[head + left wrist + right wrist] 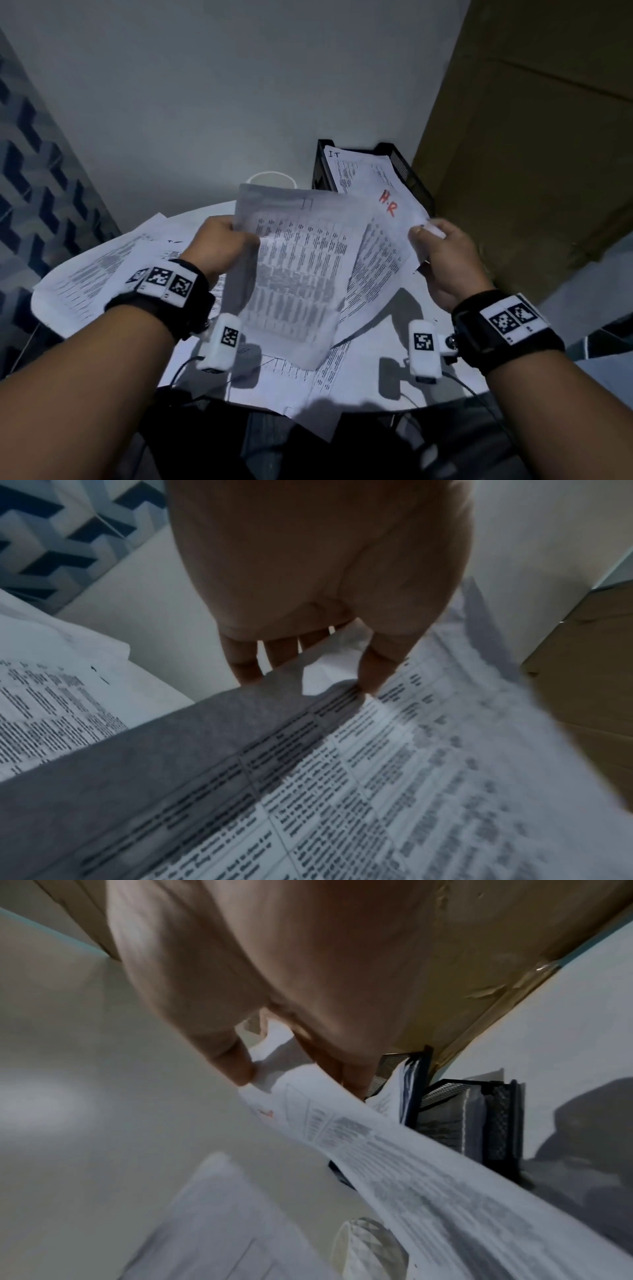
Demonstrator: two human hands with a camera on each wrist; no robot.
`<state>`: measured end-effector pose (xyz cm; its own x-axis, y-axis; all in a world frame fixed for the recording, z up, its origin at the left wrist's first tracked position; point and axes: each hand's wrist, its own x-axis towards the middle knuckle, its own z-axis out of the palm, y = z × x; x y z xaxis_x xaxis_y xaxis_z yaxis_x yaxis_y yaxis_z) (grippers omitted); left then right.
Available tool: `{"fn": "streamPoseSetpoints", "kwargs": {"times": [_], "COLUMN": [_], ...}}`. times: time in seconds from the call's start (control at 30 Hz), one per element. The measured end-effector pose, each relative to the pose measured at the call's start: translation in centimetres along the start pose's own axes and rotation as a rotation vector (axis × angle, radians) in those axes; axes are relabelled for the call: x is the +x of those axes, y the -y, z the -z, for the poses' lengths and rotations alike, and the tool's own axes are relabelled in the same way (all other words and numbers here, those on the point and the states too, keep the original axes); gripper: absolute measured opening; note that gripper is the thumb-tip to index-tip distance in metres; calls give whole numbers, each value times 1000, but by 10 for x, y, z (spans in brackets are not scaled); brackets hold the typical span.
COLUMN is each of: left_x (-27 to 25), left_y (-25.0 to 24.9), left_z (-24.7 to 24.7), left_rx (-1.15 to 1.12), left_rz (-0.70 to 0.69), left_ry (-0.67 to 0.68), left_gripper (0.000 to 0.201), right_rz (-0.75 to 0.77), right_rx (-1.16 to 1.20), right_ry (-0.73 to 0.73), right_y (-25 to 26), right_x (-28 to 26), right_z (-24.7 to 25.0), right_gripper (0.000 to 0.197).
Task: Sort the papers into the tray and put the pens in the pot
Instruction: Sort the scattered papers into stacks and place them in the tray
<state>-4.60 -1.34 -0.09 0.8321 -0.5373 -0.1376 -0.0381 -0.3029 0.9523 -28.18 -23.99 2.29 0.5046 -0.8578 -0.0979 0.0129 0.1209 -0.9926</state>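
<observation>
My left hand pinches the left edge of a printed table sheet, held up over the table; the left wrist view shows its thumb on top and fingers under this sheet. My right hand pinches the corner of a sheet marked "H.R" in red, with the thumb on this sheet. The black mesh tray stands at the back right, with a sheet marked "I.T" on top. A white pot shows only its rim behind the papers. No pens show.
Several loose printed sheets cover the round white table, some overhanging the near edge. A large cardboard box stands right of the tray. A white wall rises behind; a blue patterned panel is at the left.
</observation>
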Motion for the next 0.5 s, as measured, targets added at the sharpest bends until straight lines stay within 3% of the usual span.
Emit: {"fn": "streamPoseSetpoints", "kwargs": {"times": [0.13,0.27,0.43,0.5], "left_x": [-10,-22,-29,-29], "left_y": [-5,-13,-23,-24], "left_z": [11,5,-7,-10], "left_rx": [-61,-95,-138,-141], "left_rz": [-37,-111,-131,-143], "left_ry": [68,180,272,291], "left_gripper": [18,21,11,16], "right_rz": [-7,6,5,-24], "right_rx": [208,278,232,263], "right_ry": [177,399,548,586], "right_y": [25,40,43,39], "right_x": [-10,-26,-34,-36], "right_z": [-12,-26,-35,-36], "right_gripper": [26,26,8,15]}}
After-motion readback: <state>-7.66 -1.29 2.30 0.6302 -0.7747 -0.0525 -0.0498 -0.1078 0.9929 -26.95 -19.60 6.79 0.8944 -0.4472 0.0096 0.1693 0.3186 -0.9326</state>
